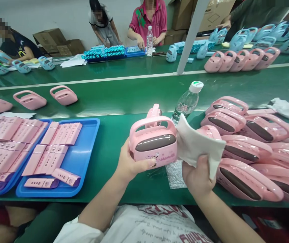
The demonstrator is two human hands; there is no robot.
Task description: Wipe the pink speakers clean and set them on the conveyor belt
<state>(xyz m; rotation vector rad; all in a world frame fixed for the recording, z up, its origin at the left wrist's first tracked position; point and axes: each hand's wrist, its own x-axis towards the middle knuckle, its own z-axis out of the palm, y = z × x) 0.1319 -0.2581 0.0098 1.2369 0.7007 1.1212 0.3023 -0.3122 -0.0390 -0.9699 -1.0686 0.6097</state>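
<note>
My left hand (131, 162) grips a pink plastic casing (163, 156) with a carry handle on top, a dark oval window and a small printed picture on its front. It is held upright above the green bench. Closed round a white cloth (197, 140), my right hand (200, 175) is just right of the casing, and the cloth's left edge meets the casing's side. A sheet of bubble wrap (176, 173) lies below and between my hands. Behind the held casing stands another pink piece (155, 111), mostly hidden.
Many pink casings (243, 182) are piled at the right. Blue trays (88, 152) with pink strip-shaped parts (50, 158) lie at the left. A tilted water bottle (186, 101) stands behind the cloth. Beyond the conveyor (114, 91), several people work among blue casings (171, 54).
</note>
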